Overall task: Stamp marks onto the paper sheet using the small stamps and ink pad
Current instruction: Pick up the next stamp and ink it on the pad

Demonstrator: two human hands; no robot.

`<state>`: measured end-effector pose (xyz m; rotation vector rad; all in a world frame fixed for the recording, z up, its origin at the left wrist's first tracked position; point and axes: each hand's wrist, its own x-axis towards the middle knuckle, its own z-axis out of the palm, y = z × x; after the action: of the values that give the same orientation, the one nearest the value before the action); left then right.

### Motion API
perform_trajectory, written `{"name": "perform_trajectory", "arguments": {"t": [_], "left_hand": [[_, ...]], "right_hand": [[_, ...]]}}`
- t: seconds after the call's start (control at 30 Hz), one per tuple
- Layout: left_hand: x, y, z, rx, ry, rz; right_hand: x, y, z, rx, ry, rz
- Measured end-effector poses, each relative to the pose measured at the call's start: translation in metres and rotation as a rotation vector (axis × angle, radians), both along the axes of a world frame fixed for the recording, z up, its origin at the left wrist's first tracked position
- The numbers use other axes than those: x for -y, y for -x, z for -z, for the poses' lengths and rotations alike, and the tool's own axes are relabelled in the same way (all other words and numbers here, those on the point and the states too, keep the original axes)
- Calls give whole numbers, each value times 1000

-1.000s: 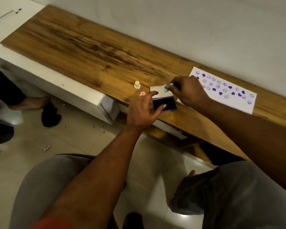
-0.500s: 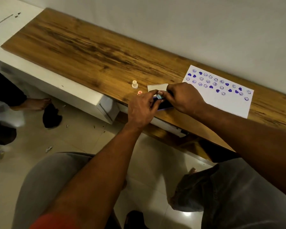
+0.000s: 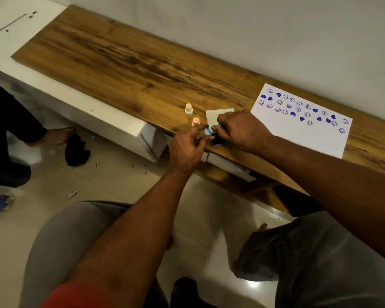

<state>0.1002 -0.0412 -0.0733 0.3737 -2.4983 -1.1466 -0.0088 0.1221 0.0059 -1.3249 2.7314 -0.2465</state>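
I record the teal stamp pinched by left hand and right hand together, over the ink pad beside the paper sheet; I judge it light, rigid, slick plastic, best held at its waist.

Left hand and right hand pinching teal stamp over ink pad, stamped paper sheet nearby

Paper sheet bears purple marks; cream stamp, pink stamp upright; teal stamp at ink pad.
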Motion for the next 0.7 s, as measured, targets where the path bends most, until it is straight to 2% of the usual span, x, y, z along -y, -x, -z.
{"name": "perform_trajectory", "arguments": {"t": [0.07,0.2,0.4,0.53,0.7], "left_hand": [[8,-6,9,10,-43,-53],[15,-12,21,47,-11,-114],[18,-12,22,103,7,-81],[16,-11,17,101,20,-53],[9,-13,7,63,98,-24]], "right_hand": [[-2,-1,0,-7,58,59],[-13,0,1,39,79,142],[-42,-6,7,97,218,280],[-59,-9,18,118,163,356],[-68,-6,23,98,119,342]]}}
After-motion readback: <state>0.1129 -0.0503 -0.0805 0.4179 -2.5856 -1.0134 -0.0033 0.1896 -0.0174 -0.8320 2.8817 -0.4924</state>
